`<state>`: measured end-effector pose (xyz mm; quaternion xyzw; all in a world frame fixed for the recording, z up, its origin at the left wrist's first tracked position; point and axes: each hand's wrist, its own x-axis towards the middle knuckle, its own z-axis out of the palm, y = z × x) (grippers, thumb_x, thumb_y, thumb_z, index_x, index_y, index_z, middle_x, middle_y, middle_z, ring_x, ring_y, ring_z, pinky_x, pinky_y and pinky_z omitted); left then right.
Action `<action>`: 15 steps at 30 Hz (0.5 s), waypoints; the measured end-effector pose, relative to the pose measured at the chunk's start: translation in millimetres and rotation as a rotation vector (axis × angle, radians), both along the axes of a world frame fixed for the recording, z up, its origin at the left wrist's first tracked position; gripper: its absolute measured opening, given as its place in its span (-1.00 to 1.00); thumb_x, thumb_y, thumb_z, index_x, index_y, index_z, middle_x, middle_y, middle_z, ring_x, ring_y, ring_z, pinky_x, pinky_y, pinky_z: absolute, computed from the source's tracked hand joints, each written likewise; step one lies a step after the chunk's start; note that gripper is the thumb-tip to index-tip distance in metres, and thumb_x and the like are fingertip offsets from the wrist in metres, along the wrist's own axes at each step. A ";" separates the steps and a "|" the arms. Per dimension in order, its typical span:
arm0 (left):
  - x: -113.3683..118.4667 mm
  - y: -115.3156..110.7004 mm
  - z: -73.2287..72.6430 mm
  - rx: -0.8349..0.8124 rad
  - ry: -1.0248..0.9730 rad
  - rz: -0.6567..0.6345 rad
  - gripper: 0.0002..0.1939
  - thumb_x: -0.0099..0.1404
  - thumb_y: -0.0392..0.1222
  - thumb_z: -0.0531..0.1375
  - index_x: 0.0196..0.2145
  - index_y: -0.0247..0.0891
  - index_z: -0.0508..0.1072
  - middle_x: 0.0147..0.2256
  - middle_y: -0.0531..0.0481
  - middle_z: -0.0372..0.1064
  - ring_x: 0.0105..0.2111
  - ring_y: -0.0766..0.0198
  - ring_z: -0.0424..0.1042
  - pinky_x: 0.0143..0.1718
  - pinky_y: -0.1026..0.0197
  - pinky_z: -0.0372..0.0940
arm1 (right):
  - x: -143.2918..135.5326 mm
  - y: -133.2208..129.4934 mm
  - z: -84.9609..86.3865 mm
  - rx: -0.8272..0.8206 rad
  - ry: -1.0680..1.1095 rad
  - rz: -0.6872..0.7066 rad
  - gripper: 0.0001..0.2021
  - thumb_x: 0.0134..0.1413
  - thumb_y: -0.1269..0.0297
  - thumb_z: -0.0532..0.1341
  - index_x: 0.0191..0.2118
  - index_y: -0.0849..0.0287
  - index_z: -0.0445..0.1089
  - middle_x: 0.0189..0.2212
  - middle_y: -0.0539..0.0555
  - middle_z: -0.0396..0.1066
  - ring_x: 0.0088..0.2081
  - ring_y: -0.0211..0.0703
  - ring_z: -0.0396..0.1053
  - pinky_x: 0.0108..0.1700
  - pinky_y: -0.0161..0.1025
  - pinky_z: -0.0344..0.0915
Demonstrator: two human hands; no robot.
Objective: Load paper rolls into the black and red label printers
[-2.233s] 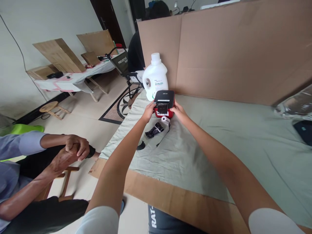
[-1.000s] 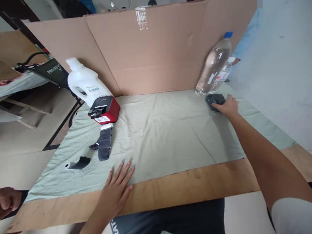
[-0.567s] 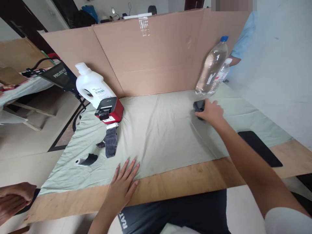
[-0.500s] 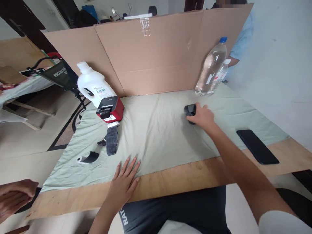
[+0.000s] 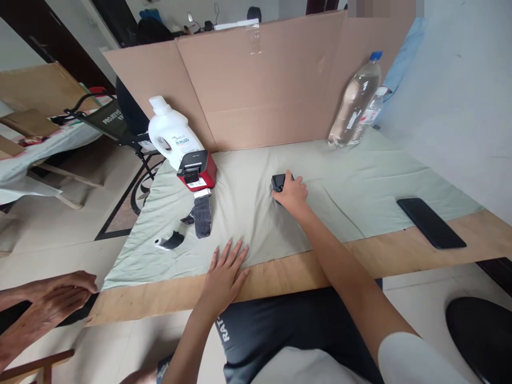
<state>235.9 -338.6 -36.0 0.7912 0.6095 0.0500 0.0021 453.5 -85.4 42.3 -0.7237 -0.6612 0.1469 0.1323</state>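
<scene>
Grip the black device (image 5: 277,182), at mid-cloth (image 5: 356,176), evenly by its sides; the right hand (image 5: 293,195) has its fingers curled around it. The left hand (image 5: 224,276) lies flat, fingers spread (holding nothing), on the surface (image 5: 288,272). Possible obstructions: red-and-black box (image 5: 206,173) leftward, phone (image 5: 431,223) rightward, cloth creases.

The black device (image 5: 277,182) looks like faintly glossy plastic; the printer (image 5: 206,173) and detergent bottle (image 5: 176,130) are smooth plastic, the blue-capped bottle (image 5: 357,101) clear and shiny. Cardboard screen (image 5: 272,90): matt. Cloth (image 5: 240,197): dull, creased. Counter (image 5: 276,277): wood.
</scene>
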 end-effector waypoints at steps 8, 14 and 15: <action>-0.6 -0.6 0.7 0.012 0.010 -0.005 -0.42 0.61 0.05 -0.03 0.50 -0.01 0.16 0.49 0.03 0.07 0.51 -0.04 0.03 0.48 -0.25 0.04 | 2.5 -2.0 -5.5 0.048 0.001 0.023 -0.06 0.11 -0.02 0.36 0.50 0.18 0.03 0.18 0.46 0.23 0.10 0.40 0.36 0.04 0.12 0.38; 0.5 1.3 -0.5 -0.011 -0.011 0.006 -0.42 0.60 0.04 -0.01 0.50 0.00 0.15 0.49 0.01 0.08 0.52 -0.03 0.01 0.49 -0.27 0.01 | -3.1 -3.8 -5.6 0.038 0.008 0.022 -0.05 0.11 0.00 0.36 0.52 0.16 0.01 0.19 0.47 0.22 0.12 0.42 0.35 0.03 0.12 0.40; 0.3 0.7 0.0 -0.021 -0.024 0.010 -0.42 0.60 0.04 0.00 0.49 0.00 0.15 0.48 0.00 0.08 0.52 -0.04 0.01 0.49 -0.28 0.01 | -2.8 -4.0 -2.9 0.013 0.008 0.021 -0.02 0.11 -0.02 0.37 0.54 0.14 -0.04 0.21 0.47 0.21 0.12 0.43 0.35 0.03 0.13 0.40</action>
